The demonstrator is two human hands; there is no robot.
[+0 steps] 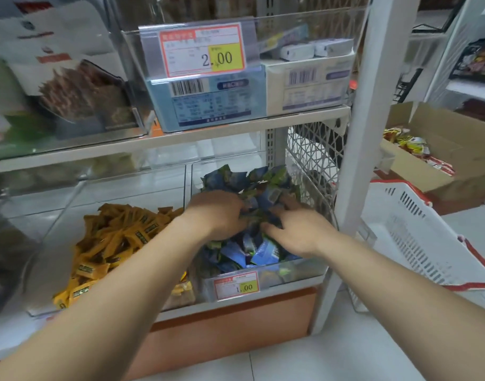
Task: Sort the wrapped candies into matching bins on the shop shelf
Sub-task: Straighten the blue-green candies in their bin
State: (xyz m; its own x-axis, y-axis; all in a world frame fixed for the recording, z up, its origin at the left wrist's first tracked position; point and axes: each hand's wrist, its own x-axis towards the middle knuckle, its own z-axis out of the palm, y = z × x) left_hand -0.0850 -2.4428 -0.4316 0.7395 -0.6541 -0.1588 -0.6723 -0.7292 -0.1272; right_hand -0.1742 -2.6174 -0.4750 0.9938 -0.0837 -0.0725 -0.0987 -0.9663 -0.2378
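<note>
Our bare arms (125, 284) reach to the low shelf (235, 307). Our left hand (216, 213) digs into the blue candies (263, 254); its fingers are hidden, so we cannot tell if it holds any. Our right hand (296, 232) lies flat on them, fingers spread. They fill the right clear bin (299, 273), beside the yellow candies (112, 243).

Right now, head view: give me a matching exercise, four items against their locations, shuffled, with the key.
Items:
1. yellow candies
2. blue candies
3. 2.00 price tag
4. white basket

Places:
A. right of the shelf post
B. lower left bin
C. lower right bin, where the left hand and right hand reach
D. front of the upper bin

Pairs: 1-B, 2-C, 3-D, 4-A
</note>
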